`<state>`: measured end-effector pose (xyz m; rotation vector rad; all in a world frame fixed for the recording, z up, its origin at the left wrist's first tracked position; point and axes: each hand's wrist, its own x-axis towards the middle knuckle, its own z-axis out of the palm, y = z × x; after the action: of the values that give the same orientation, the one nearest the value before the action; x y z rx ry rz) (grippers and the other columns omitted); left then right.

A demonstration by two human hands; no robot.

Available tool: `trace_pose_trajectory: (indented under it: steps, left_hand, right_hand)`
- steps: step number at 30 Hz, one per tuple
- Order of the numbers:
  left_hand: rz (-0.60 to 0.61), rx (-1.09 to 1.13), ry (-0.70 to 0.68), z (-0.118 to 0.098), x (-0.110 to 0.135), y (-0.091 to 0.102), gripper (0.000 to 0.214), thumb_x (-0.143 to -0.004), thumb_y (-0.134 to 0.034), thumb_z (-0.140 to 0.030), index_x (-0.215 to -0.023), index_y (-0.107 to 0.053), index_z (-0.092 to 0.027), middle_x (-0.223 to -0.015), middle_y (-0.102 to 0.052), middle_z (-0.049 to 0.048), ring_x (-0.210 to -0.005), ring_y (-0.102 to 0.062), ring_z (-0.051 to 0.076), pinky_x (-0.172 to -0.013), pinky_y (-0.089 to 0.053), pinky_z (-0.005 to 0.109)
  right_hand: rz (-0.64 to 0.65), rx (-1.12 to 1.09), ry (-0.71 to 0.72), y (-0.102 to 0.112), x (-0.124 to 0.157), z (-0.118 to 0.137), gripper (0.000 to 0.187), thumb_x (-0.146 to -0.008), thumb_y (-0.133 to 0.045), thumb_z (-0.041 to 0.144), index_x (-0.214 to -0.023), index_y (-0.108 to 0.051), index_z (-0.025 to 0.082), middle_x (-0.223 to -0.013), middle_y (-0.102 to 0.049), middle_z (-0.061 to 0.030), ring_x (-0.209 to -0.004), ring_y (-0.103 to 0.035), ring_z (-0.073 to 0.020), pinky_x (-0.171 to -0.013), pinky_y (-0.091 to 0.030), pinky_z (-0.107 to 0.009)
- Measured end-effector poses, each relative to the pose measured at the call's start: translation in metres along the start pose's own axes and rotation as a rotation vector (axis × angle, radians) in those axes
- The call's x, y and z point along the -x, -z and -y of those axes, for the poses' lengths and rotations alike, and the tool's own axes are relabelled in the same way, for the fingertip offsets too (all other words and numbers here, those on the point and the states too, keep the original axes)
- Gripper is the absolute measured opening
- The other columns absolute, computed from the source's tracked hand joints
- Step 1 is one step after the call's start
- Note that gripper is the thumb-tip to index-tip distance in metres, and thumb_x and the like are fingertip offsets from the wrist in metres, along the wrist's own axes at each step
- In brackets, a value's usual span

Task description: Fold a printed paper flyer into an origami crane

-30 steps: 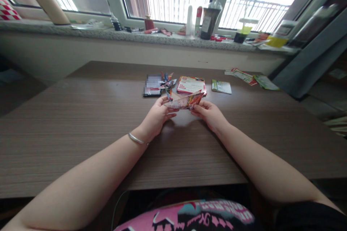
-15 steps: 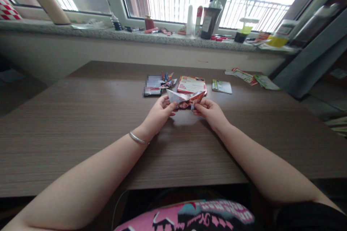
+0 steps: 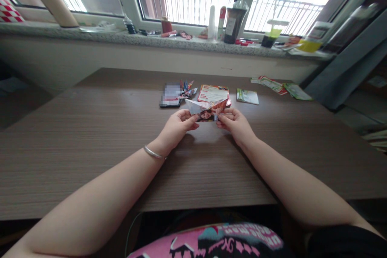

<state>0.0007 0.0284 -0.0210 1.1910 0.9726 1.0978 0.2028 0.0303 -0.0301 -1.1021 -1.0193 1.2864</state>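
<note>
A folded piece of printed paper (image 3: 207,115), with pictures on its front and two pointed corners standing up, is held above the table. My left hand (image 3: 180,123) pinches its left side between thumb and fingers. On the right side, my right hand (image 3: 236,124) grips it the same way. Just beyond the paper lie a stack of printed cards (image 3: 211,92) and a small folded paper figure (image 3: 188,89). The figure sits against a dark-edged flat object (image 3: 171,96), partly blurred out.
Another small stack of cards (image 3: 248,96) lies to the right, with loose green and red packets (image 3: 276,85) near the table's (image 3: 75,149) back right edge. Bottles, a dark cup (image 3: 232,25) and small items line the windowsill (image 3: 181,44) behind.
The folded paper has tipped slightly and risen a little, showing more of its printed front. Both hands keep their hold and have shifted only slightly.
</note>
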Motion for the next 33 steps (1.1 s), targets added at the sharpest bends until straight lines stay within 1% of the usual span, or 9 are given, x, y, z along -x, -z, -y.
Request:
trace_pose_trajectory:
  steps: [5, 8, 12, 18, 23, 25, 27, 30, 33]
  left_hand:
    - [-0.028, 0.049, 0.029, 0.0006, -0.0003, -0.0024, 0.042, -0.064, -0.082, -0.043, -0.089, -0.063, -0.016, -0.087, -0.067, 0.0024, -0.073, -0.062, 0.011, -0.075, -0.050, 0.026]
    - [-0.040, -0.028, -0.018, 0.0018, -0.0004, -0.0014, 0.038, -0.066, -0.079, -0.046, -0.080, -0.061, -0.016, -0.075, -0.063, -0.0004, -0.068, -0.059, 0.011, -0.070, -0.048, 0.025]
    - [-0.050, -0.129, -0.086, 0.0024, 0.0001, 0.0003, 0.036, -0.070, -0.076, -0.049, -0.074, -0.059, -0.017, -0.071, -0.062, -0.0008, -0.066, -0.057, 0.012, -0.066, -0.044, 0.025]
    - [-0.042, -0.168, -0.103, 0.0035, -0.0006, 0.0021, 0.035, -0.073, -0.074, -0.048, -0.075, -0.059, -0.017, -0.071, -0.062, -0.0007, -0.066, -0.057, 0.012, -0.063, -0.042, 0.024]
    - [-0.033, -0.003, -0.147, 0.0015, 0.0002, -0.0025, 0.039, -0.076, -0.073, -0.045, -0.100, -0.060, -0.018, -0.098, -0.068, 0.0031, -0.080, -0.064, 0.013, -0.077, -0.050, 0.025]
    - [-0.032, 0.046, -0.176, 0.0007, 0.0007, -0.0042, 0.040, -0.077, -0.072, -0.044, -0.104, -0.058, -0.019, -0.104, -0.068, 0.0042, -0.086, -0.065, 0.014, -0.080, -0.051, 0.026]
    - [-0.037, 0.042, -0.215, 0.0004, 0.0010, -0.0045, 0.038, -0.077, -0.073, -0.043, -0.102, -0.059, -0.018, -0.102, -0.069, 0.0043, -0.089, -0.065, 0.015, -0.081, -0.051, 0.026]
    - [-0.048, -0.015, -0.262, 0.0009, 0.0007, -0.0029, 0.035, -0.075, -0.075, -0.041, -0.095, -0.061, -0.016, -0.092, -0.070, 0.0035, -0.084, -0.066, 0.014, -0.080, -0.051, 0.025]
    - [-0.065, -0.053, -0.266, 0.0020, 0.0002, -0.0011, 0.036, -0.074, -0.076, -0.043, -0.092, -0.061, -0.016, -0.087, -0.071, 0.0032, -0.081, -0.066, 0.015, -0.077, -0.051, 0.025]
  right_hand:
    - [0.029, 0.045, -0.029, 0.0033, -0.0011, 0.0003, 0.048, -0.048, -0.087, 0.050, -0.075, -0.060, 0.021, -0.066, -0.069, 0.0014, -0.056, -0.063, -0.0121, -0.060, -0.053, -0.028]
    - [0.046, 0.089, -0.015, 0.0058, -0.0016, -0.0007, 0.045, -0.050, -0.086, 0.052, -0.071, -0.060, 0.021, -0.066, -0.069, 0.0009, -0.057, -0.062, -0.0123, -0.058, -0.050, -0.027]
    - [0.068, 0.142, 0.047, 0.0076, -0.0026, -0.0019, 0.042, -0.054, -0.083, 0.053, -0.070, -0.060, 0.022, -0.065, -0.068, 0.0007, -0.058, -0.060, -0.0131, -0.059, -0.048, -0.028]
    - [0.108, 0.159, 0.110, 0.0077, -0.0024, -0.0013, 0.038, -0.057, -0.082, 0.051, -0.068, -0.061, 0.022, -0.064, -0.067, 0.0015, -0.059, -0.058, -0.0125, -0.063, -0.048, -0.029]
    - [0.155, 0.203, 0.131, 0.0059, 0.0003, -0.0009, 0.034, -0.060, -0.080, 0.050, -0.073, -0.064, 0.023, -0.066, -0.067, 0.0012, -0.061, -0.058, -0.0140, -0.063, -0.047, -0.030]
    - [0.160, 0.215, 0.134, 0.0058, 0.0005, -0.0012, 0.033, -0.062, -0.080, 0.049, -0.075, -0.065, 0.022, -0.068, -0.068, 0.0003, -0.062, -0.058, -0.0146, -0.064, -0.047, -0.031]
    - [0.156, 0.231, 0.145, 0.0064, -0.0002, -0.0018, 0.031, -0.063, -0.079, 0.048, -0.074, -0.066, 0.022, -0.068, -0.069, -0.0004, -0.062, -0.059, -0.0146, -0.064, -0.048, -0.031]
    - [0.142, 0.258, 0.159, 0.0076, -0.0021, -0.0027, 0.027, -0.065, -0.077, 0.045, -0.075, -0.067, 0.021, -0.069, -0.069, -0.0009, -0.063, -0.059, -0.0146, -0.064, -0.047, -0.030]
    - [0.135, 0.285, 0.170, 0.0078, -0.0026, -0.0023, 0.025, -0.065, -0.076, 0.040, -0.076, -0.067, 0.020, -0.070, -0.070, -0.0015, -0.064, -0.059, -0.0143, -0.064, -0.047, -0.030]
